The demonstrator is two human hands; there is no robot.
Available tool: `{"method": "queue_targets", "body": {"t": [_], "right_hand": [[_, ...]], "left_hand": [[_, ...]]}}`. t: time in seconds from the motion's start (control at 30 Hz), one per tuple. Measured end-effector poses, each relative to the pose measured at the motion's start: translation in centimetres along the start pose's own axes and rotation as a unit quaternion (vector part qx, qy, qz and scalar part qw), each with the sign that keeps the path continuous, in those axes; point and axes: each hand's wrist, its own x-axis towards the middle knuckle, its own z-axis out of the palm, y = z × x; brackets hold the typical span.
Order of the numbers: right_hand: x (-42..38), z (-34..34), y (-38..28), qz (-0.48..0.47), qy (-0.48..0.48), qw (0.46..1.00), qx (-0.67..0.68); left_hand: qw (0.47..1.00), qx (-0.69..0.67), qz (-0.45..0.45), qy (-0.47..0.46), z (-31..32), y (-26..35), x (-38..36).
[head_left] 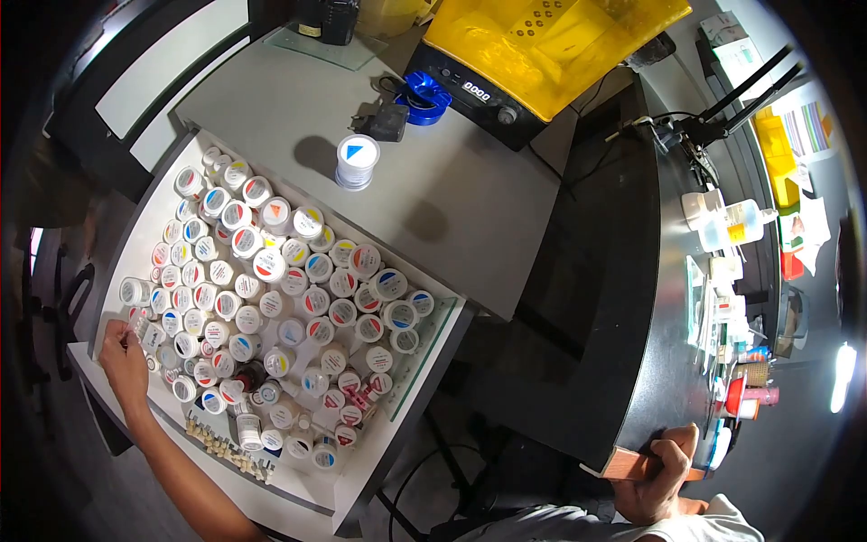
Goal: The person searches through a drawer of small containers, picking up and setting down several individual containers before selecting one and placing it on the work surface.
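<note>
My left hand (124,357) is at the left end of an open white drawer (370,456), its fingers pinched on a small clear item (138,323) that I cannot make out fully. Packed in the drawer are many round white-lidded jars (269,265), their labels marked red, blue or yellow. A row of tooth-shaped shade tabs (221,447) lies along the near side. My right hand (664,479) is closed around the wood-coloured edge of the dark bench (623,463), far from the drawer. On the grey tabletop stands a stack of white-lidded jars (358,158), a blue triangle on top.
A yellow-hooded machine (551,45) with a display sits at the back. Beside it lie a blue round item (423,98) and a black adapter (384,122). A glass sheet (424,357) lines the drawer's right side. Bottles (736,224) and tools crowd the right bench.
</note>
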Motion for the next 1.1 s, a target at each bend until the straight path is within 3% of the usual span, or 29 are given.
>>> {"method": "queue_targets", "body": {"t": [0.4, 0.5, 0.6, 0.7, 0.8, 1.1], "right_hand": [[-0.2, -0.1, 0.5, -0.015, -0.008, 1.0, -0.001], [-0.2, -0.3, 0.7, -0.019, -0.017, 1.0, -0.004], [0.2, -0.4, 0.1, -0.02, -0.008, 1.0, -0.005], [0.6, -0.4, -0.2, -0.026, 0.009, 1.0, -0.009], [0.5, -0.3, -0.1, -0.027, 0.017, 0.999, -0.013], [0.4, -0.6, 0.1, -0.031, 0.004, 0.999, -0.012]], "left_hand": [[0.999, -0.006, 0.032, 0.037, -0.2, 0.4, 0.0], [0.999, 0.008, -0.01, 0.039, -0.3, 0.3, 0.1], [1.0, 0.015, 0.009, 0.02, -0.3, -0.1, 0.3], [0.996, -0.068, 0.054, -0.004, 0.3, 0.7, 0.0], [0.988, -0.138, 0.023, -0.068, 0.6, 1.8, -0.3], [0.986, -0.122, 0.057, -0.1, 0.5, 3.1, -0.5]]}}
